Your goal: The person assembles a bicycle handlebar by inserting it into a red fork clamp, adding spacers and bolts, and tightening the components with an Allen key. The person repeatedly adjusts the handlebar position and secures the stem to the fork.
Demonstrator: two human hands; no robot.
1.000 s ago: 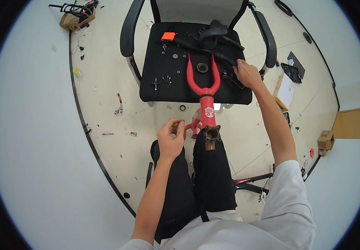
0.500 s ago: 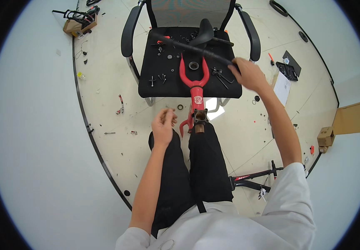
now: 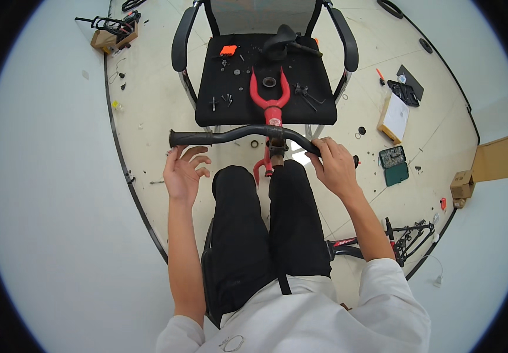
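From my remote seat I saw the nearest things first: two black-trousered knees, with the red fork (image 3: 270, 117) standing up between them and its prongs resting on the black chair seat (image 3: 318, 112) beyond. My right hand (image 3: 335, 166) was closed around the right side of the black handlebar (image 3: 236, 134), which lay crosswise above the fork's stem, just past the knees. My left hand (image 3: 183, 173) hung open, fingers spread, just under the bar's left grip — near it, whether touching I could not tell.

To the left of that hand the pale floor ran open up to a dark curved line; to the right it was more crowded. A green case (image 3: 394, 165) lay open near the right hand, holding small parts too tiny to make out, and a black bicycle frame (image 3: 383, 238) lay on the floor at near right.

Farther off, the chair seat held an orange piece (image 3: 228, 50), a black saddle (image 3: 283, 38) and scattered bolts — the armrests fenced both sides. A cardboard box (image 3: 112, 35) sat at far left, and a flat black tray (image 3: 405, 91) at far right.
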